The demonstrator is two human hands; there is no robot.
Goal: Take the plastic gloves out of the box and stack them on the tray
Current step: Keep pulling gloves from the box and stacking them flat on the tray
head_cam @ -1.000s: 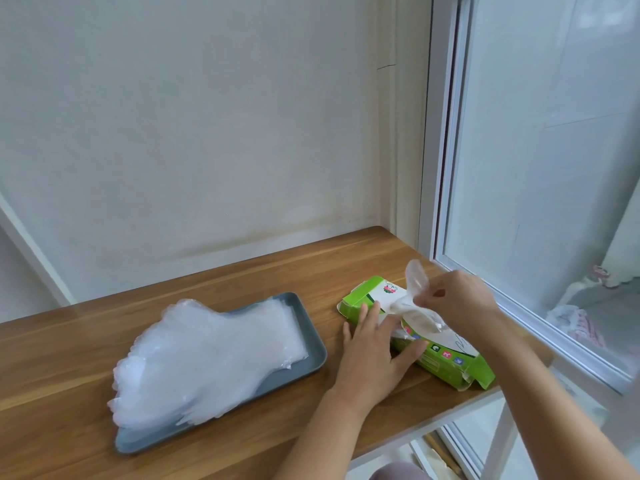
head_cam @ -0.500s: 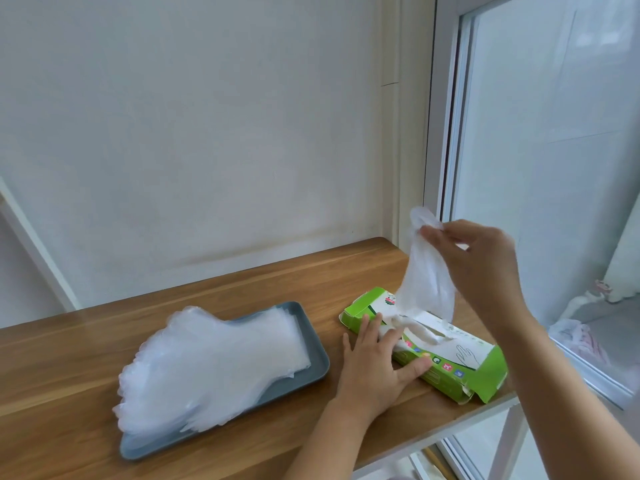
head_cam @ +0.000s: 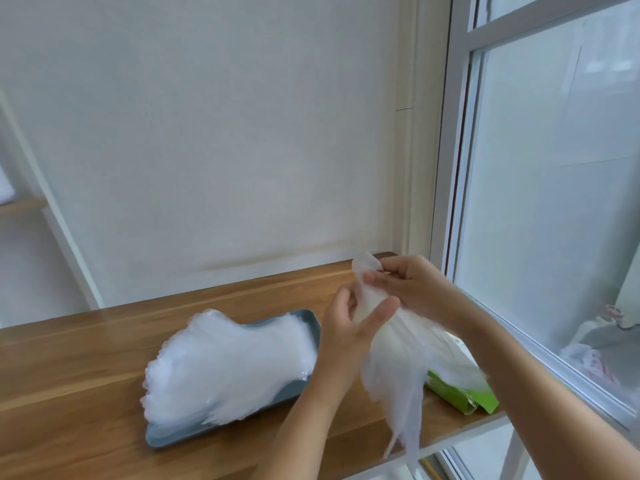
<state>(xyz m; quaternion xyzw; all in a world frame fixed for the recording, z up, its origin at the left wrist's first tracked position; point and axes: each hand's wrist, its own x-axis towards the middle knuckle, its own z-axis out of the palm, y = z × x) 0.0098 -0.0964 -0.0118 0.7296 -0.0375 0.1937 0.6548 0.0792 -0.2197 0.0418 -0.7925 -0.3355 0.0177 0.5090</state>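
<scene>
"While the right hand point(head_cam: 412, 285) pinches the cuff of one plastic glove point(head_cam: 398, 362), the left hand point(head_cam: 346, 330) lies spread against the film, fingers straight, with no closed grip evident. The glove hangs clear above the table point(head_cam: 86, 358), its finger ends dangling past the near edge."

"Step in hand?"

"Transfer, by my reading. The glove is out of the green box point(head_cam: 478, 401), which sits behind it at the table's right end, largely hidden. It is not yet on the tray point(head_cam: 308, 323)."

"And the tray?"

"It is left of the hands and carries a thick stack of gloves point(head_cam: 225, 358), whose fingers overhang its left rim."

"Next requirement?"

"Probably to spread the limp film flat, carry it left and lay it cuff to cuff on the stack."
</scene>
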